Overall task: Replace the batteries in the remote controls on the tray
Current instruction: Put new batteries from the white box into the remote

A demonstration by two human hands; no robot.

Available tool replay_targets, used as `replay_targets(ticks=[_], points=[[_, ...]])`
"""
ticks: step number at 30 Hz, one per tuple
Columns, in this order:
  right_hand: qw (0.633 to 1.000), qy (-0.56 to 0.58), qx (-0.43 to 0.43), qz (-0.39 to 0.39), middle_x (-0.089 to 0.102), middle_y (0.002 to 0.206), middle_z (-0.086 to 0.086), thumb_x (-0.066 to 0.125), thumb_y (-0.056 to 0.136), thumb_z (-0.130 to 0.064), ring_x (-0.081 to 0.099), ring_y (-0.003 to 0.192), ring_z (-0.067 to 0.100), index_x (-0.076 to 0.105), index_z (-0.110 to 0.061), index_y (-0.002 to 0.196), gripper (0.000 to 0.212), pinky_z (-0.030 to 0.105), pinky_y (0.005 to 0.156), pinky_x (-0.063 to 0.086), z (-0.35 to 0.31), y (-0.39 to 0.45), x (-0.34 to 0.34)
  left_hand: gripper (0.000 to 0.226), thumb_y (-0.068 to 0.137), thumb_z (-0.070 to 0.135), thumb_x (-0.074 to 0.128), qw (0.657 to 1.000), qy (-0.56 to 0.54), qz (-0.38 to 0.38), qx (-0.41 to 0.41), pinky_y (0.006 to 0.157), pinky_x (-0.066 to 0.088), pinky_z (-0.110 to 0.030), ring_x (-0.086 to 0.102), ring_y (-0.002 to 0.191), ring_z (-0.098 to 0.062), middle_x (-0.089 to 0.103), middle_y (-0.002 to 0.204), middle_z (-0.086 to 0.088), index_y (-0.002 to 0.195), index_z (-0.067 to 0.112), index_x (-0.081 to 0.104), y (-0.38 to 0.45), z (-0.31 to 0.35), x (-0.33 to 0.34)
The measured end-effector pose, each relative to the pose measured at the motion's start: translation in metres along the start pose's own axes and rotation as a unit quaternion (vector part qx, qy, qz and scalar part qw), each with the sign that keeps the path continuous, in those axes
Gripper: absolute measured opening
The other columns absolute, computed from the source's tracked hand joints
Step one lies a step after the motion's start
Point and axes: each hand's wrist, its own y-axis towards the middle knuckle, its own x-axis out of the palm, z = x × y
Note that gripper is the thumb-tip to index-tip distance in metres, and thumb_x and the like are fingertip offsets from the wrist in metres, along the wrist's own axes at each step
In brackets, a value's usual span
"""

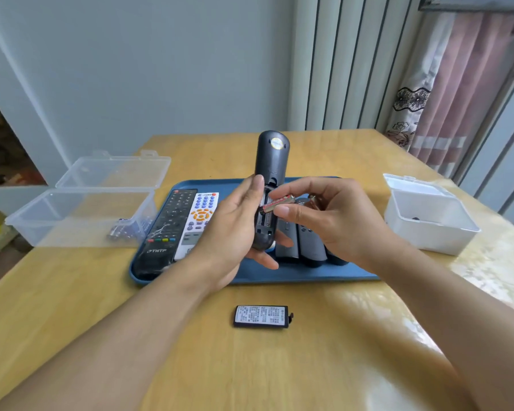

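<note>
**Inspector:** Pinched between thumb and forefinger of the right hand is one red cylindrical battery with a gold end, lying tilted across the open battery bay. A second battery seems to sit further back in the same hand, but I cannot tell for certain. The left hand wraps the dark oval plastic remote control, back side up, held above the blue rectangular plastic tray.

**Assistant:** Is the battery seated?

**Inspector:** Not yet, in my judgement. Its lower end touches the bay; the gold end stands clear. To do this well, check the polarity marks in the bay, which are too small to read from this view, press the flat end against the spring first, then push the other end down until it lies level.

**Assistant:** And the cover?

**Inspector:** A black rectangular cover with a white printed label lies on the wooden table, on the near side of the tray. Four or so further remotes lie on the tray. Left of the tray stands a clear open plastic box holding loose batteries; right of the tray, an open white plastic box.

**Assistant:** Risk?

**Inspector:** A tilted battery can spring out; keep the left hand's hold firm.
</note>
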Motion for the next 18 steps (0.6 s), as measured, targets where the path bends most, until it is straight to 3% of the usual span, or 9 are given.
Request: replay_targets(ticks=[3, 6, 9, 12, 15, 18], points=[[1.0, 0.005, 0.003, 0.016, 0.077, 0.084, -0.001, 0.08, 0.082, -0.02, 0.041, 0.057, 0.028, 0.076, -0.026, 0.097, 0.016, 0.034, 0.061, 0.04, 0.0001, 0.0008, 0.0004, 0.036, 0.106, 0.047, 0.038, 1.0, -0.02, -0.014, -0.017, 0.045, 0.054, -0.034, 0.071, 0.071, -0.027, 0.075, 0.091, 0.002, 0.125, 0.027, 0.062, -0.0006, 0.0004, -0.0004], [0.999, 0.001, 0.008, 0.05, 0.077, 0.083, -0.004, 0.086, 0.075, -0.02, 0.04, 0.053, 0.013, 0.069, -0.022, 0.095, 0.027, 0.029, 0.054, 0.041, -0.0014, 0.0001, 0.0007, 0.037, 0.108, 0.043, 0.036, 0.998, -0.043, -0.037, -0.034, 0.05, 0.056, -0.039, 0.071, 0.074, -0.03, 0.073, 0.1, -0.008, 0.127, 0.026, 0.063, -0.0013, 0.0, -0.0001], [0.996, 0.019, 0.004, 0.09, 0.074, 0.082, 0.0, 0.088, 0.071, -0.013, 0.041, 0.046, 0.001, 0.071, -0.013, 0.089, 0.024, 0.009, 0.05, 0.041, -0.0031, -0.0018, 0.0005, 0.036, 0.109, 0.04, 0.036, 0.997, -0.045, -0.051, -0.043, 0.051, 0.058, -0.041, 0.073, 0.076, -0.032, 0.074, 0.104, -0.009, 0.129, 0.028, 0.063, -0.0033, -0.0008, 0.0021], [0.996, -0.049, 0.003, 0.078, 0.068, 0.088, 0.007, 0.087, 0.072, -0.021, 0.05, 0.053, 0.001, 0.077, -0.025, 0.088, 0.019, 0.008, 0.057, 0.041, -0.003, -0.0008, 0.0026, 0.034, 0.109, 0.039, 0.036, 0.998, -0.032, -0.055, -0.028, 0.043, 0.055, -0.034, 0.076, 0.078, -0.034, 0.077, 0.109, 0.002, 0.134, 0.035, 0.058, -0.0057, -0.0001, 0.0022], [0.998, -0.003, 0.008, 0.063, 0.064, 0.094, 0.02, 0.08, 0.082, -0.016, 0.068, 0.072, 0.016, 0.08, -0.021, 0.092, 0.011, 0.016, 0.068, 0.056, -0.001, 0.0005, 0.003, 0.037, 0.109, 0.04, 0.035, 0.998, -0.013, -0.06, -0.017, 0.038, 0.049, -0.027, 0.075, 0.079, -0.035, 0.075, 0.117, -0.001, 0.142, 0.036, 0.052, -0.0065, 0.0007, 0.0029], [0.997, 0.017, 0.016, 0.076, 0.066, 0.088, 0.011, 0.079, 0.084, -0.016, 0.07, 0.077, 0.02, 0.08, -0.018, 0.091, 0.008, 0.019, 0.069, 0.057, -0.0017, -0.0003, 0.0023, 0.037, 0.109, 0.04, 0.035, 0.997, -0.008, -0.07, -0.019, 0.038, 0.048, -0.025, 0.076, 0.081, -0.032, 0.074, 0.12, 0.003, 0.142, 0.036, 0.051, -0.0078, 0.0017, 0.003]])
